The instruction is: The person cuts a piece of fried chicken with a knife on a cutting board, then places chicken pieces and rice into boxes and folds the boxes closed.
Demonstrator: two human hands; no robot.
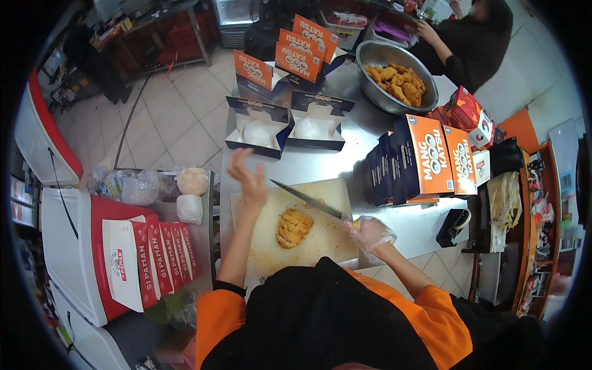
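Observation:
In my right hand (370, 233), covered by a clear plastic glove, is a kitchen knife (307, 200); its blade points up and left above a white cutting board (259, 259). A breaded fried cutlet (294, 228), cut into slices, lies on the board below the blade. My left hand (248, 178) is bare and raised over the board's far left corner, fingers apart and holding nothing. Just beyond it stand two open cardboard boxes, a left box (256, 150) and a right box (319, 144). Each holds a rounded white portion, probably wrapped rice.
A steel bowl (363, 88) of fried pieces stands at the far right. Printed orange boxes (428, 157) are stacked right of the board, near a tape dispenser (453, 226). More open boxes (296, 62) stand behind. Red boxes (155, 259) lie at left. A person (467, 41) is across the table.

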